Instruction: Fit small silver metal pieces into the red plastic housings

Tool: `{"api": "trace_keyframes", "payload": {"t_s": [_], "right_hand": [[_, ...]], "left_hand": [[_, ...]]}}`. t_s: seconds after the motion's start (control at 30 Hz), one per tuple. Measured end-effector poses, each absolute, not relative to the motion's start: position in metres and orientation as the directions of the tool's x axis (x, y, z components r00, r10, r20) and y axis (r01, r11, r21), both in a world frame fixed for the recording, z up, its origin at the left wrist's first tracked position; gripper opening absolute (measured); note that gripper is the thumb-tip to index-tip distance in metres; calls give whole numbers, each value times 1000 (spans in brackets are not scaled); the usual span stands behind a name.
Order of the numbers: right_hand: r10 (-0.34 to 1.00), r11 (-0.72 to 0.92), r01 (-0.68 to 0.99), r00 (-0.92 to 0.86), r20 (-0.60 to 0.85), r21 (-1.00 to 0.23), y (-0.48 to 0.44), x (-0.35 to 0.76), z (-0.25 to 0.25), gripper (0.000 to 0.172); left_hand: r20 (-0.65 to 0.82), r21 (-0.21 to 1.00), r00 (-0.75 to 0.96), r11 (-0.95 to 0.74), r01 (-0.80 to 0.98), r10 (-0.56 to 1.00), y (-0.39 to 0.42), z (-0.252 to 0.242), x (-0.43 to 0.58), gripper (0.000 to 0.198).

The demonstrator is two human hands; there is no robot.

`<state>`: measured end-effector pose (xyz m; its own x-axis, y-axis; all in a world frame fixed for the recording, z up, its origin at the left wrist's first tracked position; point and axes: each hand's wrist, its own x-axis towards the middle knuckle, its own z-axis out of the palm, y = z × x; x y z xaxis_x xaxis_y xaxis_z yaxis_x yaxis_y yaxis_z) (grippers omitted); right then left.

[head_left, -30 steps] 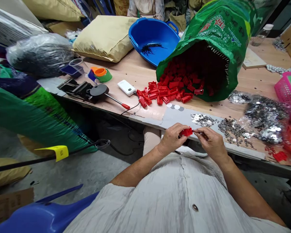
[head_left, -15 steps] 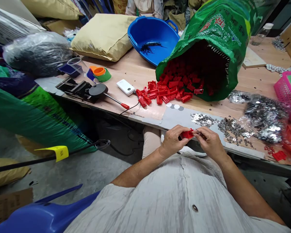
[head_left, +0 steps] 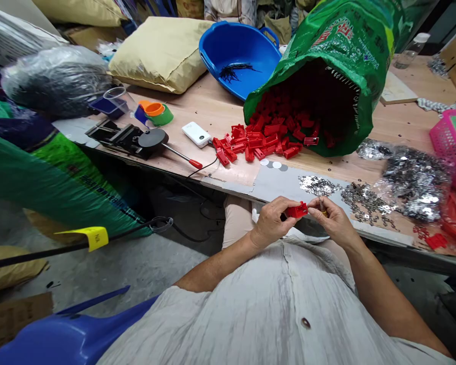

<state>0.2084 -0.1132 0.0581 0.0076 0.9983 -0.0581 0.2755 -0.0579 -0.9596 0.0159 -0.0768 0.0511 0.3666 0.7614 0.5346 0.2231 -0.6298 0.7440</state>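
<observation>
- Fingers of my left hand (head_left: 273, 220) close around a red plastic block (head_left: 297, 210) just in front of the table's near edge; its long axis lies almost level across my view, one end pointing toward my right hand (head_left: 334, 220).
- Right fingertips (head_left: 314, 210) pinch a tiny piece (head_left: 322, 207), too small to identify, just beside that end.
- Wooden table (head_left: 228, 114) runs ahead of my hands.
- Woven green sack (head_left: 338, 45) lies on its side there, glossy red blocks (head_left: 258, 144) spilling from its mouth.
- Blue plastic basin (head_left: 228, 45) sits behind the sack.
- Silvery stamped metal pieces (head_left: 367, 203) lie scattered near my right hand.
- White power bank (head_left: 196, 134) rests left of the red blocks.
</observation>
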Motion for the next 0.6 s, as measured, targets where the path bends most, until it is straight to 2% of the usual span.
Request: {"api": "trace_keyframes", "payload": {"t_s": [0.23,0.37,0.6], "right_hand": [[985,-146,86,-78,-153,-986,-111,211,46,37],[957,-246,-43,-172,-236,-968,-110,212,40,42],[928,-333,-91,-211,-308,-939,-117,210,36,48]], "left_hand": [[555,729,409,-660,181,725,-79,50,18,21],[508,749,438,-632,200,741,-81,47,20,19],[422,799,476,-565,206,771,-83,42,17,20]]}}
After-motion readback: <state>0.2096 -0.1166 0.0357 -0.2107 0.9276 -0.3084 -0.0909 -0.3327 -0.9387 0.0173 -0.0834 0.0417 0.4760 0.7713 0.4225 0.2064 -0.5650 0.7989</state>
